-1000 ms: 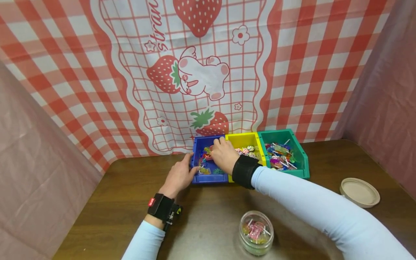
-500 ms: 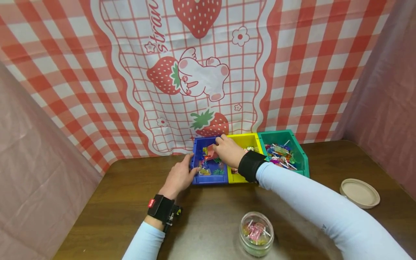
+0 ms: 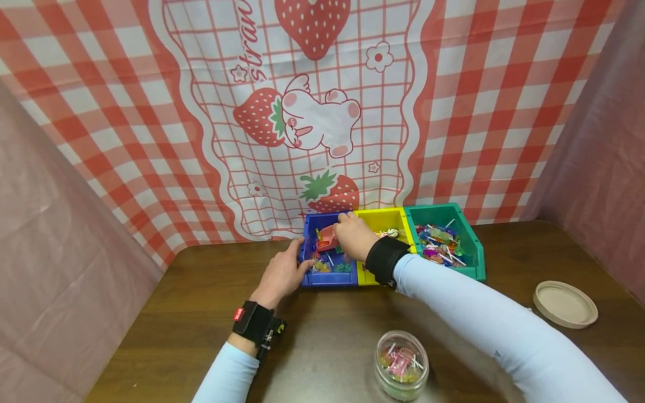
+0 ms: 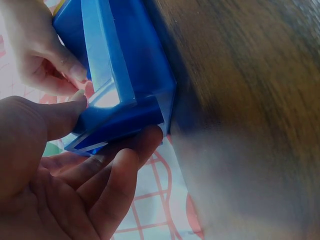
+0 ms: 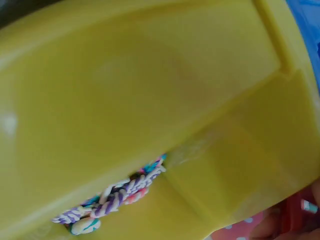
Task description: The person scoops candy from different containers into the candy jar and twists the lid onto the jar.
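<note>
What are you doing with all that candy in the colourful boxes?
A person is picking sweets out of bins at the back of a brown wooden table. The left hand grips the corner of the blue plastic bin, thumb on its rim. The right hand reaches into that bin and pinches a red wrapped sweet. Beside it sit a yellow plastic bin and a green plastic bin of lollipops. A clear round jar, part-filled with sweets, stands open nearer the person, its beige round lid lying off to the right.
</note>
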Action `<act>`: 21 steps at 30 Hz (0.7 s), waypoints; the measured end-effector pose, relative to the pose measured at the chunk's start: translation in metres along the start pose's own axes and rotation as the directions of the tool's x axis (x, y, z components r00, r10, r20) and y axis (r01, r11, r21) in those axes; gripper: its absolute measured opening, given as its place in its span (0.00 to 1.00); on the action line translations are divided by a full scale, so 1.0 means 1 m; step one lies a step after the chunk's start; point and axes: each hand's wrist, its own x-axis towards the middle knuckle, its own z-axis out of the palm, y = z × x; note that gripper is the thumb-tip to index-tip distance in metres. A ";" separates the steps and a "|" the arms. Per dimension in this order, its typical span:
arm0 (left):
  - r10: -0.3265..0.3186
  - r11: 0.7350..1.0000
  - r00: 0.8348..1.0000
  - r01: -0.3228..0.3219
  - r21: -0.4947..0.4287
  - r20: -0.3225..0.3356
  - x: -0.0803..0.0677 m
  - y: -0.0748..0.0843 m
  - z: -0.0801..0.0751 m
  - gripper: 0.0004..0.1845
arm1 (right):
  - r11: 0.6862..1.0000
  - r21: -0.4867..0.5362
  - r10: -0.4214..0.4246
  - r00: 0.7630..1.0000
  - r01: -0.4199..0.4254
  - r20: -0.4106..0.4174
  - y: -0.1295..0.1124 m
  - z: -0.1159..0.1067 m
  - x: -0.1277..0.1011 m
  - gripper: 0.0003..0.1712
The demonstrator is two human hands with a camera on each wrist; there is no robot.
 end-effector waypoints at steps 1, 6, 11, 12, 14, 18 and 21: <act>-0.005 1.000 1.000 0.005 0.001 0.003 0.000 0.000 0.000 0.32 | 1.000 0.012 -0.009 1.000 0.009 -0.015 0.001 0.000 -0.001 0.27; -0.004 1.000 1.000 0.004 0.002 0.014 0.001 0.000 -0.001 0.33 | 0.996 0.067 -0.061 0.998 0.063 -0.034 0.004 -0.001 -0.003 0.23; 0.021 1.000 1.000 -0.021 0.005 -0.001 0.001 -0.003 0.000 0.32 | 0.990 0.137 -0.022 1.000 0.024 -0.013 0.003 0.000 -0.004 0.15; 0.023 1.000 1.000 -0.023 0.005 -0.003 0.000 -0.003 0.000 0.32 | 0.986 0.168 -0.004 1.000 0.004 -0.003 0.003 0.000 -0.005 0.15; 0.025 1.000 1.000 -0.025 0.007 -0.004 -0.001 -0.003 0.000 0.32 | 0.974 0.226 0.022 1.000 -0.025 0.012 0.004 0.001 -0.006 0.13; 0.017 1.000 1.000 -0.017 0.008 -0.002 -0.001 -0.003 0.000 0.33 | 0.947 0.313 0.065 0.998 -0.067 0.015 0.006 0.001 -0.009 0.12; 0.018 1.000 1.000 -0.018 0.011 -0.004 -0.001 -0.003 0.000 0.33 | 0.938 0.338 0.087 0.996 -0.083 0.002 0.006 -0.001 -0.011 0.13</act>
